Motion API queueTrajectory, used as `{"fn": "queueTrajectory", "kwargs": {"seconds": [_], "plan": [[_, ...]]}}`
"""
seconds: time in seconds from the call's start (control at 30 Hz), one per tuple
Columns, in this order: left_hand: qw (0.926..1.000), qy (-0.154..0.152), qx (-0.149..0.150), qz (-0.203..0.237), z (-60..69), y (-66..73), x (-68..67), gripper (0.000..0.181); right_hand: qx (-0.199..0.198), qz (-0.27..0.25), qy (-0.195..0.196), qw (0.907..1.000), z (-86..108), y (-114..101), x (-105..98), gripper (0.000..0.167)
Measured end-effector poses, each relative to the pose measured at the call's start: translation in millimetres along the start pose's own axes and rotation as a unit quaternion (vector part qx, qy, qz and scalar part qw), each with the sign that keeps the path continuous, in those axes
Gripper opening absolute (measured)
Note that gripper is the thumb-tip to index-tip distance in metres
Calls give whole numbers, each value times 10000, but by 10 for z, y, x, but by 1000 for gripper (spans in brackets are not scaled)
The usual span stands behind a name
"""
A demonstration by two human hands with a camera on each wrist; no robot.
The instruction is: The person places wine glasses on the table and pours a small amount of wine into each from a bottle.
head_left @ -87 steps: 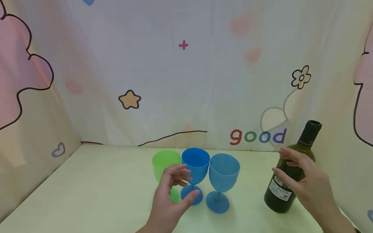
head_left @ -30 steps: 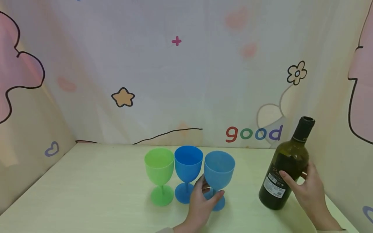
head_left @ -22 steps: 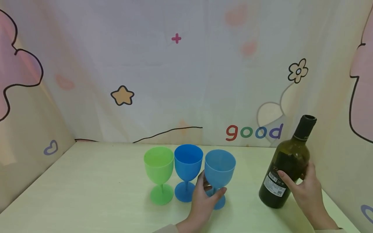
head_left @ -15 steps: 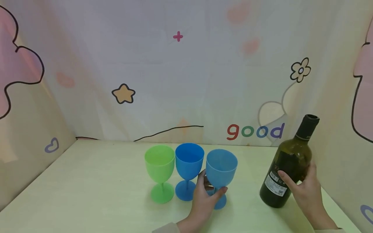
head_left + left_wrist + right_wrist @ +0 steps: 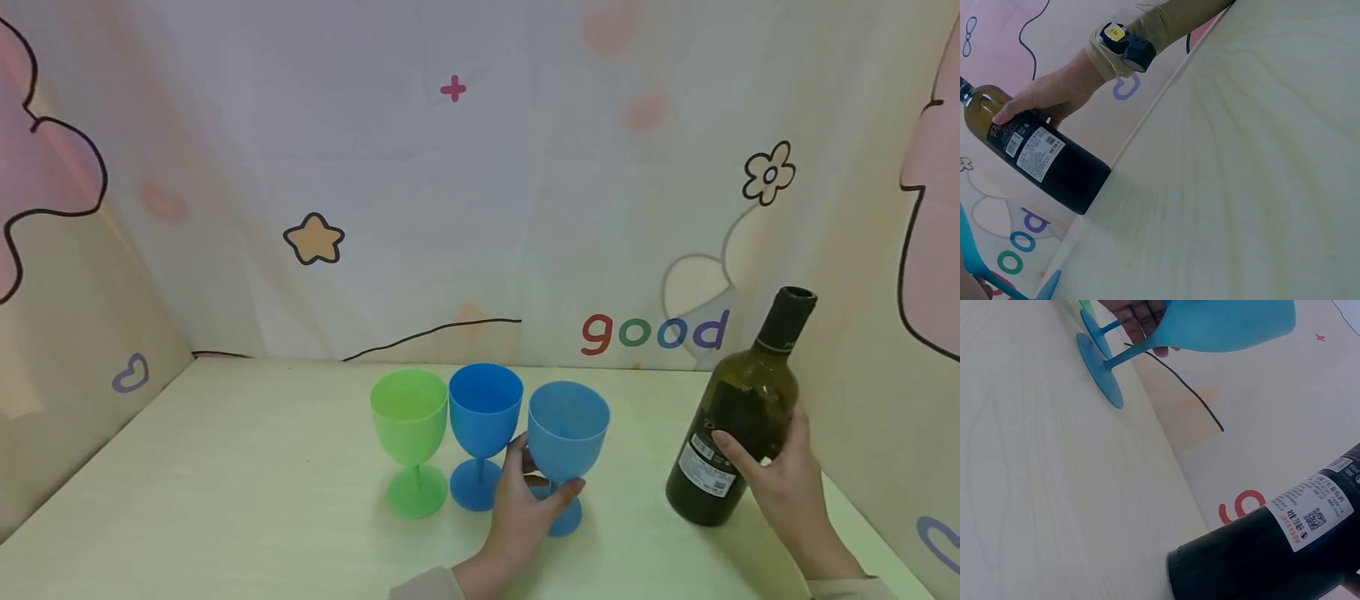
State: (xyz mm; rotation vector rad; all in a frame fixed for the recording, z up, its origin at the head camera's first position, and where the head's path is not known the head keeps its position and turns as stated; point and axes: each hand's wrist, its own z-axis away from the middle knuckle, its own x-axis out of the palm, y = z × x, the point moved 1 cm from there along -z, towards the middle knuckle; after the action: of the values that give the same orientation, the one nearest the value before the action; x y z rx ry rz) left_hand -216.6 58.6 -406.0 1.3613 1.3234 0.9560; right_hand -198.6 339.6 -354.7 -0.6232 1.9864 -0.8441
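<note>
A green goblet [image 5: 408, 417] and dark-blue goblet [image 5: 486, 417] stand upright on the worktop [image 5: 262, 467]. Fingers of the left hand [image 5: 517, 508] grip the light-blue goblet [image 5: 567, 446] around its stem, mouth up, axis near vertical. Rightward, the bottle [image 5: 738, 404] points neck up, leaning right in the head view, gripped by the right hand's [image 5: 791, 492] fingers.

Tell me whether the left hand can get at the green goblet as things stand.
Probably not yet: the left hand holds the light-blue goblet. Once it lets go, likely yes, since nothing stands before the green goblet on its near side.
</note>
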Motion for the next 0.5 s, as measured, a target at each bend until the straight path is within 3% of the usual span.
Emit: {"fn": "queueTrajectory", "kwargs": {"seconds": [0.27,0.5], "plan": [[10000,-43,28,41,-12,0,65,78,115,26,-172,9998,-14,-1,-97,79],[10000,-10,5,33,5,-7,23,78,220,-193,-389,9988,-22,-25,-58,80]]}}
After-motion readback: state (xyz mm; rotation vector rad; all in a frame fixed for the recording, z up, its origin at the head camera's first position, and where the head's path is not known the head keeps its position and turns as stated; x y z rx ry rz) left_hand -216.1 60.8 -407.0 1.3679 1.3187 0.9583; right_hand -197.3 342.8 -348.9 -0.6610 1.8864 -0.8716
